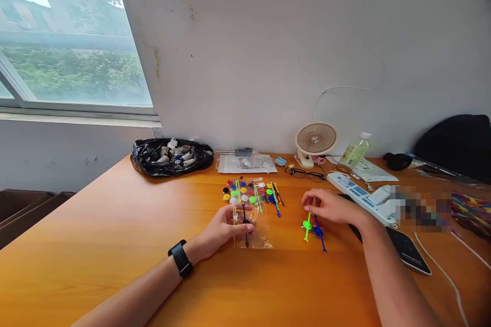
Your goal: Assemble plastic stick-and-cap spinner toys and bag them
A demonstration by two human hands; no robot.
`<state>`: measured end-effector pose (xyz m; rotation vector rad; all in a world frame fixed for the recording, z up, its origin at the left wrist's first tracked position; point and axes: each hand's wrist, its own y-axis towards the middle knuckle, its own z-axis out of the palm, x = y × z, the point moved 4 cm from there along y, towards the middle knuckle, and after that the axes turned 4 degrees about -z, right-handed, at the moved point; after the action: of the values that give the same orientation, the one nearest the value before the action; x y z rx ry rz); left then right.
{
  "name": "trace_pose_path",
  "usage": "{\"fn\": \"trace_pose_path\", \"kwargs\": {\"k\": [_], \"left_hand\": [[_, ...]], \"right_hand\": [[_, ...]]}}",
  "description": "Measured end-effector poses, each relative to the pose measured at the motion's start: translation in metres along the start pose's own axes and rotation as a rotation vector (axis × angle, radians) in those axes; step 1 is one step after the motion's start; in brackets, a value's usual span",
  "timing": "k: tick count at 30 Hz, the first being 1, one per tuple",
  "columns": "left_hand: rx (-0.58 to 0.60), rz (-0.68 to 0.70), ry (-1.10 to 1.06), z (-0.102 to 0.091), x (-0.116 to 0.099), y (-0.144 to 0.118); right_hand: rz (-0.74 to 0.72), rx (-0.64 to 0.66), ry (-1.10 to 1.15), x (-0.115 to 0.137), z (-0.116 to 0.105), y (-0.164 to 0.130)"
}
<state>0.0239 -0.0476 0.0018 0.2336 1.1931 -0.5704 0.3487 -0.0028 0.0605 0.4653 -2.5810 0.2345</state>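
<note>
On the bench [115,245], the left hand [224,227] pinches a clear bag [255,230] with a black pin [245,225] in curled fingers, while the right hand [332,207] rests loosely bent fingers on green [307,226] and blue [319,232] pins.

A black bag [171,157] of small rolls, a desk fan [315,141], glasses [305,174] and a bottle [355,152] sit by the wall

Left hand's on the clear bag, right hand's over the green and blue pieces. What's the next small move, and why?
Probably lower the right hand to pinch the green piece: it lies loose on the table just under the fingertips, beside the blue piece, while the left hand steadies the clear bag.
</note>
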Motion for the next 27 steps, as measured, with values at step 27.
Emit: {"fn": "trace_pose_path", "kwargs": {"k": [27], "left_hand": [[-0.014, 0.048, 0.103, 0.004, 0.008, 0.002]], "right_hand": [[-0.345, -0.570, 0.642, 0.115, -0.027, 0.027]]}}
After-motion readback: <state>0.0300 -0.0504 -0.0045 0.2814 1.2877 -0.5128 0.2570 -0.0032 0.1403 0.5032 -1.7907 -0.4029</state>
